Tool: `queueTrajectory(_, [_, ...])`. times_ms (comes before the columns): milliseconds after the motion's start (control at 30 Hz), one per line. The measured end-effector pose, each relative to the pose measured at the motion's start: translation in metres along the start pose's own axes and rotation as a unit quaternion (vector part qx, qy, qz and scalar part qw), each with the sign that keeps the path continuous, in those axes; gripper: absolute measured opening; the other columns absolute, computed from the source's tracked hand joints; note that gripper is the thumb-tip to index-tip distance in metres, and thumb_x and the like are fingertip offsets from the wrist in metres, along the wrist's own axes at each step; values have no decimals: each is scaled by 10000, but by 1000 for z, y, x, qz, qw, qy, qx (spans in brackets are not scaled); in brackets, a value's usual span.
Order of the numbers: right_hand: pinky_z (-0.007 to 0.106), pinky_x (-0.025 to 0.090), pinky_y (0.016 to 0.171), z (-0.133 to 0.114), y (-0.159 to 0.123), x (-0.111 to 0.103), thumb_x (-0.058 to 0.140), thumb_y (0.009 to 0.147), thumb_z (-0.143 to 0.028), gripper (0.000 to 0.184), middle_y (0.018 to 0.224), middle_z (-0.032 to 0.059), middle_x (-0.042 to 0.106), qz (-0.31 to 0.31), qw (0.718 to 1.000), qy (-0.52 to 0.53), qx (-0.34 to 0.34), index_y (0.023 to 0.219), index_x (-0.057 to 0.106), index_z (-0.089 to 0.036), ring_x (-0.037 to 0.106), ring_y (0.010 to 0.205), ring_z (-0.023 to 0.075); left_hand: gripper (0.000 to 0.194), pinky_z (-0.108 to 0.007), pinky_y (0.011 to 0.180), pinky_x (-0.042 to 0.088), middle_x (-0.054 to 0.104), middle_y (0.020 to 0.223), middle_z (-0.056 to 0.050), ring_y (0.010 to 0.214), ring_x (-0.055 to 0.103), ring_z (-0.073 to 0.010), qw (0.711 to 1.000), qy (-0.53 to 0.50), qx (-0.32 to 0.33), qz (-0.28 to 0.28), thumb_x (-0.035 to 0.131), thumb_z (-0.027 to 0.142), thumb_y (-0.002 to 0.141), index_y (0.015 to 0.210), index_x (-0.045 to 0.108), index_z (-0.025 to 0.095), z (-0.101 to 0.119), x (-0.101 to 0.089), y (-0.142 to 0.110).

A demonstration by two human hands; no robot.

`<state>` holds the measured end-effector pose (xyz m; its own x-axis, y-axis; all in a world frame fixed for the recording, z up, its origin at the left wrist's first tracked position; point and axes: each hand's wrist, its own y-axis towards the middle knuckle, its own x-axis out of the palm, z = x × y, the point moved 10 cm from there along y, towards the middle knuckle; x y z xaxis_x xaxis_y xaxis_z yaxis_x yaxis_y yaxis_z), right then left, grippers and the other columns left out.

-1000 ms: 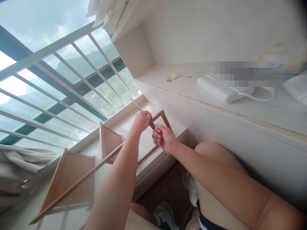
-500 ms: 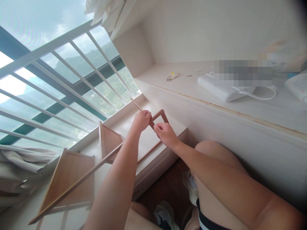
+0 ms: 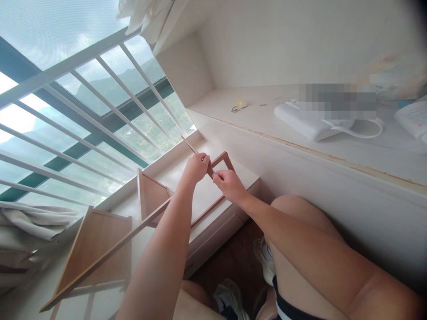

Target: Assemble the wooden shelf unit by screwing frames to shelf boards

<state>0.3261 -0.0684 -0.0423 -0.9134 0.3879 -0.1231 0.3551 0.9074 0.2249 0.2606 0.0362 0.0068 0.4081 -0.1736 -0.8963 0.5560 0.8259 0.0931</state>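
Note:
A light-brown wooden shelf frame (image 3: 110, 262) with panels lies tilted along the white window sill. My left hand (image 3: 199, 165) is closed around one of its narrow bars, close to the end with the open rectangular piece (image 3: 224, 156). Against the same bar, my right hand (image 3: 228, 181) pinches thumb and fingers together at its lower side. A thin sliver shows at those fingertips, too small to name. Two wooden panels, one nearer (image 3: 105, 246) and one farther (image 3: 151, 193), stand between the rails. My left forearm hides part of the long rail.
On the white ledge (image 3: 267, 122) at right lie small metal pieces with a yellow-topped item (image 3: 239, 105), and a white device with a cable (image 3: 300, 122). Barred windows (image 3: 100, 106) rise at left, above a bunched curtain (image 3: 36, 222). My knees and shoes are below.
My right hand has shifted very slightly up and left at the bar. My left hand and the wooden frame hold their places.

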Motion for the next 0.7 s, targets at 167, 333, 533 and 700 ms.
queueTrajectory(167, [256,221,498,-4,0,1,470,788,-336,319,492,-43,335,-11,999,-34,0,538,332,-193,330,513,93,275,-256,530,318,546,570,-11,554,447,-136,1000,1,2,2,401,328,814,601,513,195,2,-1,-1])
queueTrajectory(333, [263,218,505,-4,0,1,475,788,-338,322,483,-33,352,-9,998,-67,-10,525,363,-189,332,512,100,279,-256,524,312,547,570,-11,551,446,-136,1000,2,0,-2,397,336,816,603,511,197,1,-1,-1])
queueTrajectory(533, [269,202,492,-3,2,1,482,787,-322,329,475,-29,337,-10,998,-63,-12,514,350,-194,316,498,101,279,-259,522,312,544,568,-13,549,445,-137,1000,6,-2,0,398,337,816,600,507,198,1,0,-1])
queueTrajectory(700, [271,193,486,-5,3,-1,473,796,-320,347,479,-29,325,-9,998,-62,-18,515,313,-195,306,500,96,282,-260,536,318,543,567,-13,564,457,-142,1000,17,2,3,393,333,818,603,513,197,3,-2,-1])
